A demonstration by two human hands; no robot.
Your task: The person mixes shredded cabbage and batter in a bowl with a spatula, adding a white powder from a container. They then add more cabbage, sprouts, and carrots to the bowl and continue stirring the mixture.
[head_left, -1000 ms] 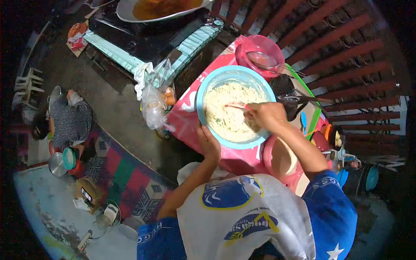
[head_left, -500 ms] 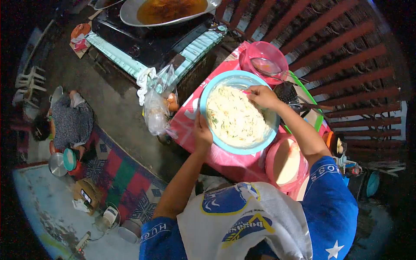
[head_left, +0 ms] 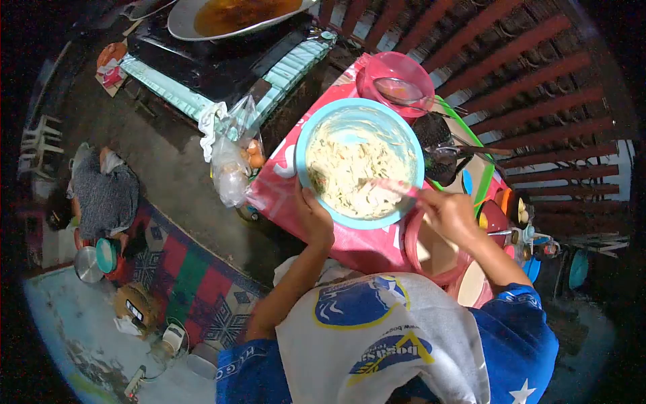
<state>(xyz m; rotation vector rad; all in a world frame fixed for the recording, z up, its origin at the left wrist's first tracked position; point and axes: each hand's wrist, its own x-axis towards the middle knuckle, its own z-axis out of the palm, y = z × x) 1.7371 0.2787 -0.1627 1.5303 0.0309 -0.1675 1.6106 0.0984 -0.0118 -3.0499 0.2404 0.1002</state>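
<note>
On the pink tabletop (head_left: pixel 363 248), my right hand (head_left: pixel 449 214) pinches a blurred, apparently pink utensil (head_left: pixel 390 185); hard strokes could slop batter (head_left: pixel 360 172) if my left hand (head_left: pixel 315 217), fingers spread, slips.

Kitchen surroundings: cooking station, floor area and slatted wall.
A wide, shallow silver metal pan (head_left: pixel 217 36) of brown liquid stands over a black stove (head_left: pixel 195 64) edged in pale teal. Beside it, a crumpled white cloth (head_left: pixel 212 124) hangs near a clear plastic bag (head_left: pixel 231 176) and orange-brown rounded shells (head_left: pixel 254 155). At left, a person in a dark grey speckled garment (head_left: pixel 104 192) is next to a red, green and black patterned rug (head_left: pixel 192 269); white plastic chairs (head_left: pixel 42 145) stand behind. Red-brown wooden slats (head_left: pixel 531 71) line the upper right.
</note>
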